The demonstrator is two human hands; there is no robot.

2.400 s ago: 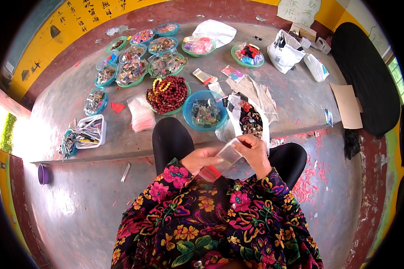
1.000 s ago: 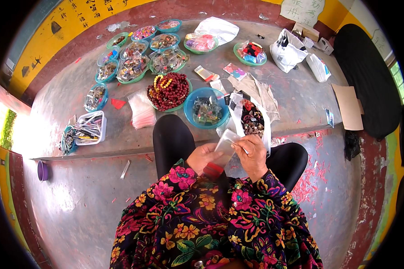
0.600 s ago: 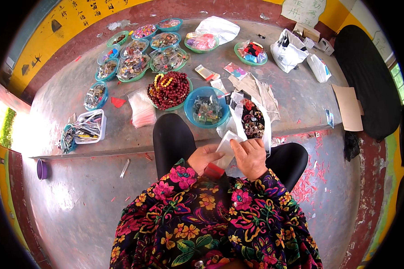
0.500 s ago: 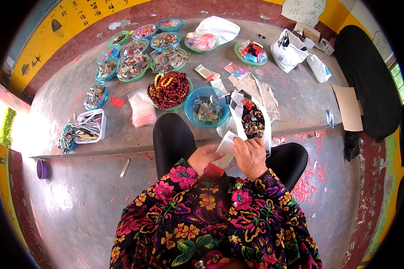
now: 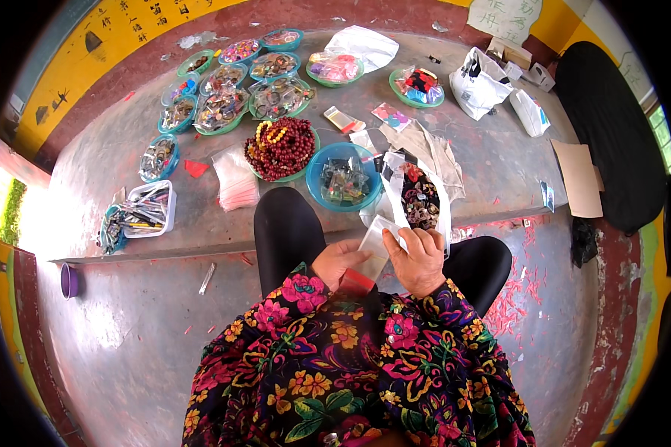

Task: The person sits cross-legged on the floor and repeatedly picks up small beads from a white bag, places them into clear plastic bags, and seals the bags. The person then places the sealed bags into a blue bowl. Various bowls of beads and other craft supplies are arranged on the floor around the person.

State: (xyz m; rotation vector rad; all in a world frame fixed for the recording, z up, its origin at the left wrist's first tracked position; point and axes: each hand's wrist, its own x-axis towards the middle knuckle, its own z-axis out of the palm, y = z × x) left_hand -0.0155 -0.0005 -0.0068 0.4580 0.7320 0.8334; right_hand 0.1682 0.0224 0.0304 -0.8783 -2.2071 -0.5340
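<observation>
A small clear plastic bag (image 5: 380, 231) with a red strip (image 5: 357, 282) at its lower end is held over my lap. My left hand (image 5: 337, 261) pinches the bag's left side, thumb on top. On its upper right edge my right hand (image 5: 416, 262) has its fingers bent against the plastic. Just beyond my hands stands a white plastic bag full of small dark and reddish pieces (image 5: 420, 200). To its left, a blue basin (image 5: 314, 181) holds several small clear packets (image 5: 343, 181). What the small bag contains, if anything, I cannot make out.
A heap of dark red beads (image 5: 282, 153) lies in a green basin, beside a stack of clear bags (image 5: 235, 177). Several basins of packets (image 5: 220, 106) are farther back. A white tray of pens (image 5: 173, 206) sits near the ledge; a purple pot (image 5: 69, 281) is below.
The fingers of my right hand have shifted and spread slightly at the small bag's upper edge. My left hand keeps its hold with little movement.
</observation>
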